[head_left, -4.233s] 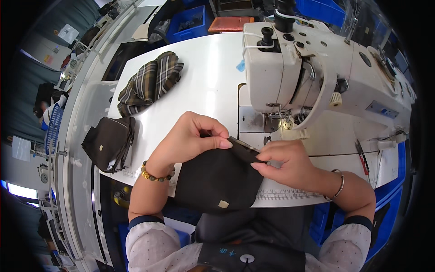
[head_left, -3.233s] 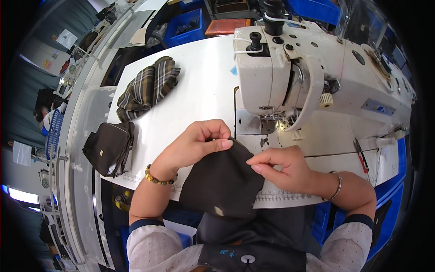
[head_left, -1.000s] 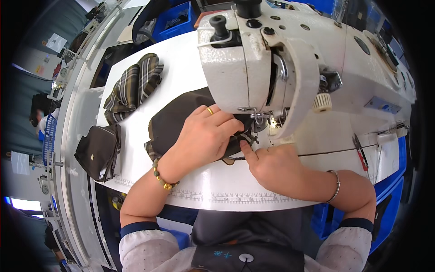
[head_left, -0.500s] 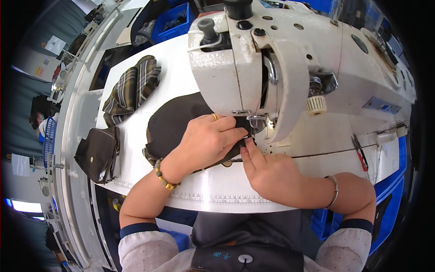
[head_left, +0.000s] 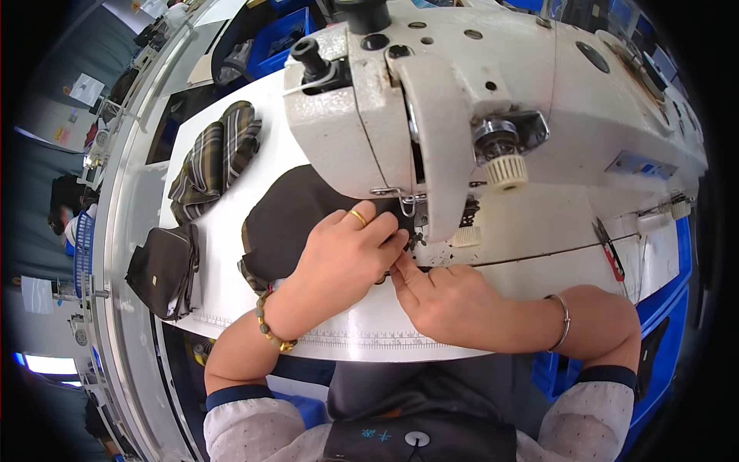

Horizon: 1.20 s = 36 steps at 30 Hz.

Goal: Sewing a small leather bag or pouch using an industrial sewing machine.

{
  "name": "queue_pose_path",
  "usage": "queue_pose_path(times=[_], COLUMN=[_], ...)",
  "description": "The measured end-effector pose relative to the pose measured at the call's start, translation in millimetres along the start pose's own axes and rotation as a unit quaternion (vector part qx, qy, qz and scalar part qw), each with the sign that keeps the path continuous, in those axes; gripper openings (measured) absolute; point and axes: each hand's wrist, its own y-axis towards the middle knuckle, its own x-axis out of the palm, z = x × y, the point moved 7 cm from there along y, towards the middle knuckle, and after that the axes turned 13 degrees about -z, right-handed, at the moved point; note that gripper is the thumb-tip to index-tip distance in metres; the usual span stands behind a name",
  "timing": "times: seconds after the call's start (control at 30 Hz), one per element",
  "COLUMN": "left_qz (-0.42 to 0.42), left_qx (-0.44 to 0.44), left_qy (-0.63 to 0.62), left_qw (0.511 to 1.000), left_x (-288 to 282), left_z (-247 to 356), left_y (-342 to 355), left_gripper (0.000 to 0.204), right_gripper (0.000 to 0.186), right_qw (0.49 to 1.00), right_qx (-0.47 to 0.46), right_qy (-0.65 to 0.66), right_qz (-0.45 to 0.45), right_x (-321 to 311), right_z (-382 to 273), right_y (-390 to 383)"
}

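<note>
A dark brown fabric piece (head_left: 296, 208) with a plaid edge lies flat on the white table, partly under the head of a white sewing machine (head_left: 493, 85). My left hand (head_left: 346, 250), a ring on one finger, rests over its right side with fingers curled on the cloth, close to the presser foot (head_left: 408, 204). Fingertips of my right hand (head_left: 450, 300) meet those of the left at the near edge of the cloth, pinched together there. What lies right between the fingertips is mostly hidden.
Folded plaid pieces (head_left: 215, 158) and a stack of dark folded pieces (head_left: 164, 269) lie at the left. Red-handled thread snips (head_left: 610, 250) sit at the right. Dark lint is scattered beside the needle area. A ruler strip (head_left: 369, 339) runs along the near table edge.
The view has shifted, so the machine appears farther left. My right fingers, stretched out on the cloth before, now draw together against my left fingertips, slightly nearer to me.
</note>
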Motion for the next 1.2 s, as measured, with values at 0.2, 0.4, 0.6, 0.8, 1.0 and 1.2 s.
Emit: queue_pose_path(times=[0.2, 0.4, 0.6, 0.8, 1.0, 1.2], left_qz=[-0.021, -0.003, 0.016, 0.04, 0.017, -0.069], left_qx=[-0.001, -0.006, -0.049, -0.079, -0.09, -0.112], left_qy=[-0.007, -0.044, -0.058, -0.066, -0.067, -0.058], left_qw=[1.0, 0.999, 0.997, 0.994, 0.994, 0.99], left_x=[5.2, 6.9, 12.1, 19.9, 9.7, -6.7], left_z=[3.9, 3.0, -4.1, -13.0, -8.6, -5.0], left_y=[-2.9, -2.5, 4.1, 9.1, 5.5, -6.8], left_gripper=[0.016, 0.018, 0.023, 0.038, 0.04, 0.04], right_gripper=[0.035, 0.033, 0.035, 0.039, 0.04, 0.036], right_qw=[1.0, 1.0, 0.999, 0.999, 0.998, 0.981], right_qx=[0.0, -0.005, 0.039, 0.045, 0.045, 0.021], right_qy=[0.016, 0.024, -0.025, 0.017, 0.03, 0.187], right_qz=[0.01, 0.006, 0.012, 0.017, 0.037, 0.053], right_x=[0.6, -0.8, 4.3, 8.1, 2.3, 1.1], right_z=[-0.2, 0.3, 11.9, 23.0, 25.7, 21.7], right_y=[0.7, -0.2, 5.8, 7.8, 9.8, 10.3])
